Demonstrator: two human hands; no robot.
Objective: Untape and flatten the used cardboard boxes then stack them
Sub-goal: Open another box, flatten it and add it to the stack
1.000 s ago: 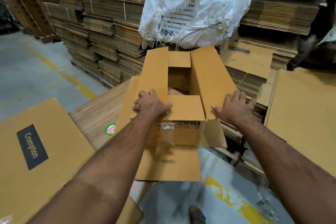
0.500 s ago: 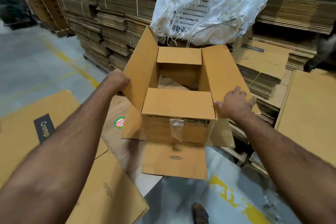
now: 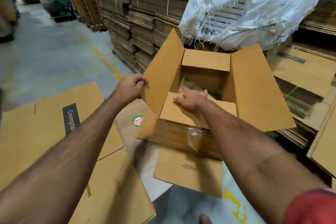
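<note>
- On the flattened sheets, cardboard box point(image 3: 205, 103) stood open, four flaps up, clear tape point(image 3: 194, 135) hanging off near side
- Left hand point(image 3: 130, 87) still pinched left flap; right hand point(image 3: 190, 99), fingers spread flat, had moved from right flap onto near flap

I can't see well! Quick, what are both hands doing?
Left hand: gripping the box's left flap.
Right hand: open, fingers resting on the near flap.

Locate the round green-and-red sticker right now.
Head view, left of centre: the sticker sits on a flat brown sheet, tucked against the open box's lower-left corner, right of the Crompton-labelled flattened box.
</note>
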